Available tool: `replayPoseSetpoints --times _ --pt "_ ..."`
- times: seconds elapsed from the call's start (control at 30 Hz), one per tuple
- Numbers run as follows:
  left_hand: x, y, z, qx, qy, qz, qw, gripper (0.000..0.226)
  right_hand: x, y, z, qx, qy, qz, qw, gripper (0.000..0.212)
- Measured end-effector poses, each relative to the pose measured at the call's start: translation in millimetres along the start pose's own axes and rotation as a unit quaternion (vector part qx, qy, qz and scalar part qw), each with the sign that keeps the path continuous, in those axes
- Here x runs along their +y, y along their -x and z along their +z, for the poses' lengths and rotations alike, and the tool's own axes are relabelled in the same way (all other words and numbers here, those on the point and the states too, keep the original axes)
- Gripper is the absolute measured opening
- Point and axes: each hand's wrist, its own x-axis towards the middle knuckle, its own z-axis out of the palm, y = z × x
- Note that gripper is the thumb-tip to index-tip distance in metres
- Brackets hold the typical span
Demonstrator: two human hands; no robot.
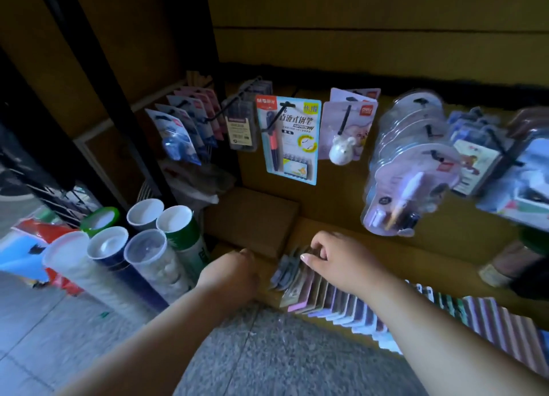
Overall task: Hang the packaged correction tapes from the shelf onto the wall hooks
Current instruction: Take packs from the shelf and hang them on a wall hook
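right fingers: curling over the top of the packaged correction tapes (286,272), thumb pressing the near side, so basically pinching the front few
right hand (338,257): reaching down over the low shelf (350,318)
left hand (230,272): hovering just left of the tapes, fingers curling away from view, can't tell if they're gripping anything
tapes: standing in a row on the shelf, under the wall hooks (346,116)
left side: tall tubes (142,247) standing bunched together
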Motion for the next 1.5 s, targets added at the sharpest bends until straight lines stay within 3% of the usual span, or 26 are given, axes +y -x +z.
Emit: replayPoseSetpoints --times 0.37,0.53,0.97,1.17,1.23,1.33,1.5 --pt "5.0 65.4 -8.6 0.058 0.035 0.010 0.998 0.024 -16.0 35.0 -7.1 0.026 0.011 0.025 0.999 0.034" --pt "-1.4 74.8 3.4 0.044 0.057 -0.009 0.997 0.026 -22.8 35.3 -1.2 0.019 0.001 0.054 0.998 0.035" --pt "-10.1 25.0 48.0 0.012 0.121 -0.040 0.992 0.025 -0.5 -37.4 74.7 -0.072 -0.146 0.167 0.972 0.030" --pt "-22.9 -8.2 74.5 -0.036 0.142 -0.051 0.988 0.028 13.8 -79.3 127.5 -0.084 -0.220 0.261 0.936 0.036" --pt "-24.2 -15.1 80.3 -0.034 0.141 -0.049 0.988 0.030 14.4 -91.4 140.7 -0.087 -0.238 0.278 0.926 0.028" --pt "-25.1 -25.8 87.2 -0.038 0.143 -0.050 0.988 0.032 15.0 -107.9 154.3 -0.101 -0.239 0.320 0.911 0.021" --pt "-29.5 -39.3 101.1 -0.057 0.172 -0.064 0.981 0.026 25.0 -130.0 174.2 -0.108 -0.182 0.338 0.917 0.035"
